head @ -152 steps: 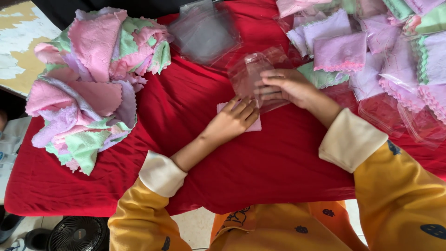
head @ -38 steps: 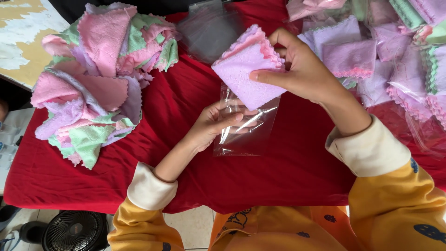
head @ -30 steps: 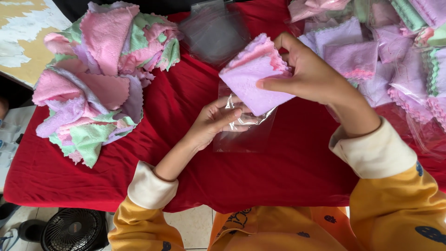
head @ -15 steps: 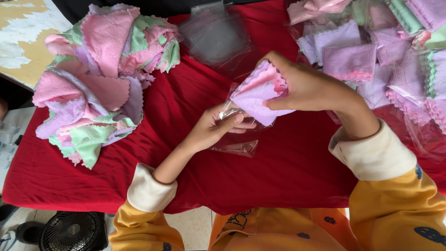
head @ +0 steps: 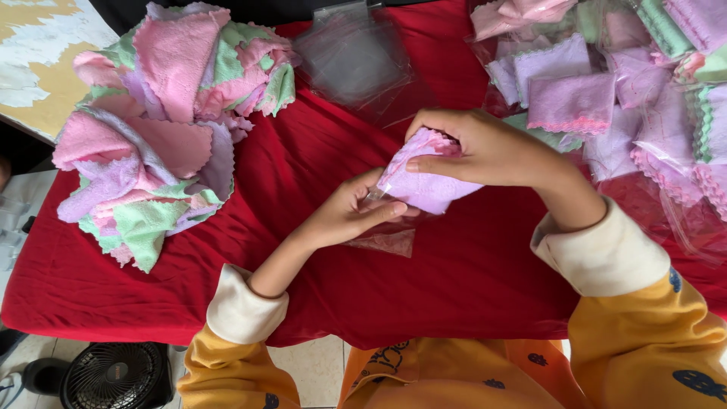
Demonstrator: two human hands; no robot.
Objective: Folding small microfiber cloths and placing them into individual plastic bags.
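Pinching the folded lilac cloth [head: 432,185], the right hand [head: 485,148] angles it down-left (long axis) into the clear bag [head: 386,235] gripped by the left hand [head: 352,216].

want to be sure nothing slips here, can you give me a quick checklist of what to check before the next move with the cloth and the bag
1. Right hand grips the folded lilac cloth: ok.
2. Left hand holds the clear bag at its mouth: ok.
3. Bag mouth open wide enough for the cloth: cannot tell, the hands and cloth cover it.
4. Cloth all the way inside the bag: not ok, most of it sticks out above.
5. Cloth folded neatly: cannot tell, it looks bunched under the fingers.
6. Spare clear bags lie within view on the red tablecloth: ok.
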